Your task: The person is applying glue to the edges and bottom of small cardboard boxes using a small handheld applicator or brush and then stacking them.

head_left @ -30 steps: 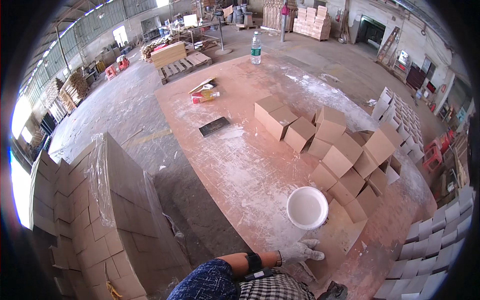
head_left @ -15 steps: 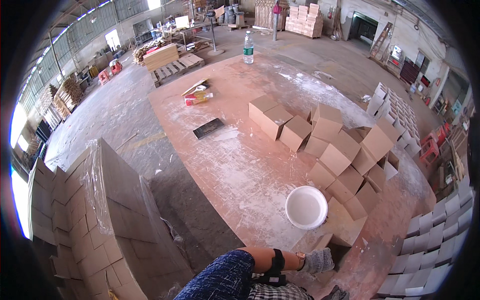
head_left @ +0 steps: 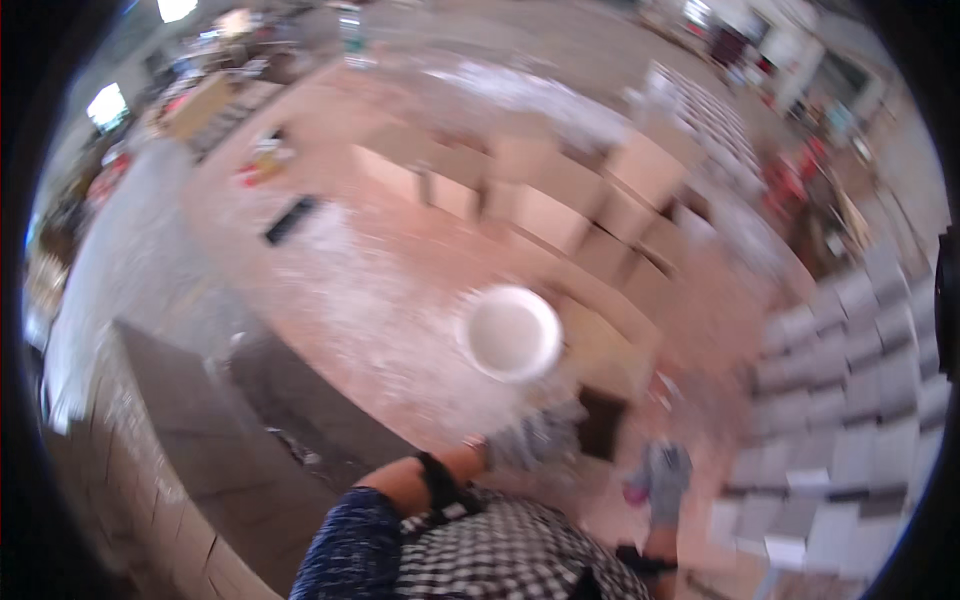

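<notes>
"So, how is the left hand placed?"

"It is held low over the near part of the table, gloved in grey, just beside an open cardboard box whose dark inside is turned to view. Contact seems to be made at the box's left side, but the fingers are smeared by blur; how far they are spread, or whether the box is gripped, cannot be told."

"And the right hand?"

"It is seen to the right of that box, apart from it, also gloved. Its fingers are blurred too, so their opening cannot be judged. A small pinkish patch is shown at their left; whether it is held cannot be told."

"Can any writing be read?"

"Only colours can be picked out. A greenish label is carried by the clear bottle at the far end, its print blurred. Red and yellow are shown on the small bottle lying nearer."

"What else is set out?"

"A white tub is placed beyond the left hand, with more brown boxes grouped behind it."
</notes>
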`<act>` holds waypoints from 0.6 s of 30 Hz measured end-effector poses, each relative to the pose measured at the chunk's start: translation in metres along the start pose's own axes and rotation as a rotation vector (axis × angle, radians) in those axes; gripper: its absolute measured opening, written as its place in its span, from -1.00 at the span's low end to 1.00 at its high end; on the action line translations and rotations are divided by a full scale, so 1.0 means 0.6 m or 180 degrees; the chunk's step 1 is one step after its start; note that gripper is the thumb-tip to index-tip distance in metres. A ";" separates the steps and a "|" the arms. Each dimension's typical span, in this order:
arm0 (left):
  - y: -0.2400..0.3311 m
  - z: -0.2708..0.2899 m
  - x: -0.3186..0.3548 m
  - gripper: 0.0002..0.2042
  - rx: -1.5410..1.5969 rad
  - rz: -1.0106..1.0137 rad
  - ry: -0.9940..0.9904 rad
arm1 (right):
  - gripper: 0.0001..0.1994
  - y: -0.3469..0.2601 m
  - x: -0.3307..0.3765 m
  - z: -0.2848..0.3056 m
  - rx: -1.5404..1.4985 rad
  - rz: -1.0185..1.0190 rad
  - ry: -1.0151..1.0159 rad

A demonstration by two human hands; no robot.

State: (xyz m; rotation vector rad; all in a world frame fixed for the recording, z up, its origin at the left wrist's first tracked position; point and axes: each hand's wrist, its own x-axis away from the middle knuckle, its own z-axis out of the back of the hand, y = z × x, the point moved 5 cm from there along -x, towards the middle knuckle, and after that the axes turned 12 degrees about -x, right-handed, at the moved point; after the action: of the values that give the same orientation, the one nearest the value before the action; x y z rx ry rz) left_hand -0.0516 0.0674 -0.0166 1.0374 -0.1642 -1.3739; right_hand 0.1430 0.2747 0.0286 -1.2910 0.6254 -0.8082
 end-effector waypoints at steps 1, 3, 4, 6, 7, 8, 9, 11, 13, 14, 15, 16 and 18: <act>-0.019 -0.009 0.021 -0.83 0.0252 0.0378 -0.0091 | -0.77 -0.100 -0.003 -0.052 0.0017 -0.0361 -0.0241; 0.033 0.005 -0.006 -0.84 -0.0014 -0.0001 -0.0261 | -0.91 -0.109 -0.046 -0.067 0.0551 0.0585 -0.0514; 0.063 0.031 -0.035 -0.84 -0.0471 -0.0361 -0.0293 | -0.89 -0.112 -0.061 -0.058 0.0720 0.0577 -0.0484; 0.091 0.074 -0.056 -0.84 -0.1585 -0.0833 -0.0179 | -0.87 -0.116 -0.097 -0.078 0.0853 0.0567 -0.0546; 0.087 0.071 -0.059 -0.84 -0.1571 -0.0857 -0.0184 | -0.86 -0.136 -0.107 -0.097 0.1092 0.0943 -0.0680; 0.087 0.073 -0.054 -0.84 -0.1594 -0.0855 -0.0143 | -0.84 -0.152 -0.110 -0.122 0.1317 0.1317 -0.0866; 0.088 0.072 -0.052 -0.84 -0.1609 -0.0867 -0.0103 | -0.84 -0.161 -0.114 -0.137 0.1316 0.1313 -0.0877; 0.086 0.064 -0.048 -0.83 -0.1756 -0.0859 -0.0194 | -0.81 -0.185 -0.104 -0.169 0.1901 0.2066 -0.1061; 0.087 0.057 -0.047 -0.81 -0.1888 -0.0869 -0.0289 | -0.81 -0.160 -0.106 -0.166 0.1931 0.1479 -0.1033; 0.088 0.059 -0.047 -0.81 -0.1889 -0.0859 -0.0235 | -0.82 -0.142 -0.107 -0.163 0.1942 0.0905 -0.1013; 0.089 0.061 -0.047 -0.80 -0.1886 -0.0854 -0.0180 | -0.82 -0.137 -0.096 -0.160 0.1946 0.0901 -0.1016; 0.090 0.059 -0.045 -0.80 -0.1879 -0.0853 -0.0180 | -0.84 -0.137 -0.074 -0.151 0.1836 0.1144 -0.0876; 0.089 0.061 -0.041 -0.79 -0.1766 -0.0807 -0.0034 | -0.86 -0.141 -0.030 -0.139 0.1728 0.1402 -0.0747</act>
State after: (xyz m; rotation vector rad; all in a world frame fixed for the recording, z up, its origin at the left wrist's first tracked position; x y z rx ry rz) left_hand -0.0430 0.0622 0.0519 0.5953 0.3379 -1.5334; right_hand 0.0523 0.2340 0.0957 -0.6989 0.4352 -0.4090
